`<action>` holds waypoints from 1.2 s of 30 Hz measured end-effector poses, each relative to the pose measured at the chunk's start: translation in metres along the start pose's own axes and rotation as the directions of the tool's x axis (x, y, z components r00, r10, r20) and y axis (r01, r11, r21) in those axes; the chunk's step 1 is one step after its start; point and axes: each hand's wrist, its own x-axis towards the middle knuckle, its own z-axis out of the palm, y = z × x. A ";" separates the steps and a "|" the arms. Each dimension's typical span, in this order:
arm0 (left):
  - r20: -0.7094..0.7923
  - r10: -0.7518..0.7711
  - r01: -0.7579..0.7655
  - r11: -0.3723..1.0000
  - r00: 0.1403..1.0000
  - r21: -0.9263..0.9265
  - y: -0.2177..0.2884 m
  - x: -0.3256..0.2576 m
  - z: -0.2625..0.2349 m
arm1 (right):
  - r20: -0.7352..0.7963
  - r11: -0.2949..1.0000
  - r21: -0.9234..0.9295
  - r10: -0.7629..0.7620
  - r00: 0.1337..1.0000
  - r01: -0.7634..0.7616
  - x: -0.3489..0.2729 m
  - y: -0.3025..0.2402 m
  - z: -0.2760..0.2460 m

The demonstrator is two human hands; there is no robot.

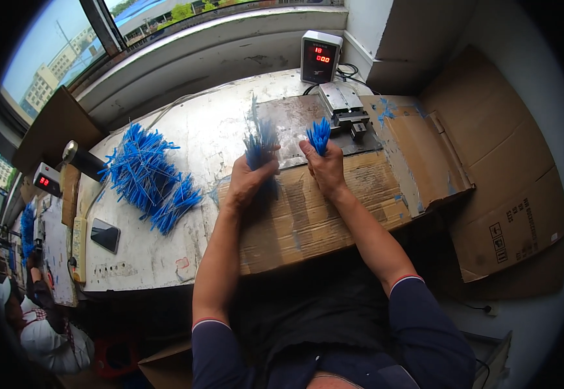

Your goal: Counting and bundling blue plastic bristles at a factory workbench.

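Observation:
My left hand (248, 181) is closed around a bundle of thin blue wire-like pieces (260, 146), blurred by motion, with the ends pointing up. To its right, my right hand (327, 172) grips a smaller bundle of blue wire-like pieces (319, 135), sharp in view and upright. Both fists hover over the near part of the bench, above a flattened cardboard sheet (321, 214). A tangled pile of the same blue pieces (141, 170) lies left of my left hand. Just beyond my right hand sits a small metal fixture (345, 107) on a dark metal plate (288, 107).
A box with a red digital display (321, 57) stands at the back. Left of the pile are a dark cylinder (86, 161), a phone-like slab (105, 235) and a power strip (79, 249). Large cardboard (509, 181) rises at right. Another person (48, 330) sits at far left.

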 end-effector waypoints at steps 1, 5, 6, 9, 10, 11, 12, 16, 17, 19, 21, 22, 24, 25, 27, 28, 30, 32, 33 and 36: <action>-0.007 0.004 -0.004 1.000 1.000 -0.002 -0.001 0.001 -0.001 | 0.035 0.973 0.205 0.103 0.994 -0.108 0.002 -0.005 0.004; 0.024 -0.051 0.050 0.998 0.998 0.029 0.000 -0.002 0.005 | 0.169 0.880 0.358 0.268 0.948 -0.313 0.009 -0.033 0.006; 0.052 -0.079 0.078 0.997 0.996 0.009 0.000 -0.002 0.005 | 0.172 0.879 0.357 0.270 0.947 -0.315 0.013 -0.036 0.009; 0.108 -0.081 0.078 0.996 0.991 0.037 0.000 -0.003 0.001 | 0.228 0.818 0.501 0.190 0.955 -0.283 0.020 -0.038 0.017; 0.105 -0.084 0.081 0.996 0.991 0.036 -0.001 -0.003 0.001 | 0.263 0.819 0.483 0.204 0.943 -0.312 0.022 -0.036 0.015; 0.115 -0.081 0.078 0.997 0.990 0.026 -0.001 -0.003 0.000 | 0.300 0.818 0.463 0.217 0.929 -0.341 0.023 -0.036 0.014; 0.124 -0.078 0.076 0.997 0.989 0.015 -0.002 -0.003 -0.001 | 0.305 0.816 0.463 0.219 0.927 -0.346 0.023 -0.035 0.012; 0.108 -0.116 0.115 0.993 0.987 0.011 0.001 -0.002 0.000 | 0.369 0.883 0.337 0.194 0.909 -0.326 0.024 -0.028 0.000; 0.109 -0.103 0.102 0.995 0.989 0.018 0.001 -0.002 0.001 | 0.372 0.910 0.298 0.166 0.913 -0.287 0.025 -0.027 -0.001; 0.108 -0.094 0.092 0.995 0.990 0.025 0.002 -0.001 0.001 | 0.385 0.906 0.302 0.169 0.907 -0.297 0.026 -0.025 -0.003; 0.118 -0.084 0.079 0.996 0.989 0.044 0.002 0.000 0.000 | 0.397 0.901 0.307 0.171 0.902 -0.306 0.026 -0.024 -0.002; 0.117 -0.086 0.082 0.996 0.989 0.044 0.000 0.000 -0.001 | 0.377 0.916 0.301 0.140 0.916 -0.264 0.024 -0.023 -0.001; 0.126 -0.121 0.112 0.990 0.985 0.082 -0.004 0.000 -0.002 | 0.356 0.930 0.294 0.108 0.928 -0.221 0.022 -0.025 0.003; 0.127 -0.122 0.112 0.990 0.984 0.082 -0.005 0.000 -0.002 | 0.332 0.944 0.273 0.090 0.939 -0.187 0.021 -0.026 0.004; 0.111 -0.117 0.105 0.989 0.987 0.107 -0.004 -0.001 0.000 | 0.305 0.956 0.250 0.074 0.949 -0.155 0.017 -0.026 0.008; 0.113 -0.118 0.106 0.989 0.986 0.107 -0.003 -0.002 0.000 | 0.264 0.946 0.296 0.050 0.963 -0.130 0.015 -0.026 0.012; 0.116 -0.098 0.096 0.995 0.988 0.022 0.002 -0.003 0.003 | 0.218 0.935 0.341 0.025 0.976 -0.100 0.013 -0.025 0.017; 0.108 -0.102 0.101 0.995 0.989 0.015 0.006 -0.004 0.006 | 0.135 0.932 0.345 0.069 0.988 -0.112 0.012 -0.022 0.022; 0.097 -0.105 0.105 0.994 0.990 0.007 0.007 -0.005 0.006 | 0.135 0.931 0.347 0.068 0.988 -0.112 0.010 -0.024 0.023; 0.071 -0.112 0.111 0.994 0.991 0.018 0.009 -0.006 0.006 | 0.110 0.915 0.359 0.153 0.982 -0.183 0.006 -0.033 0.024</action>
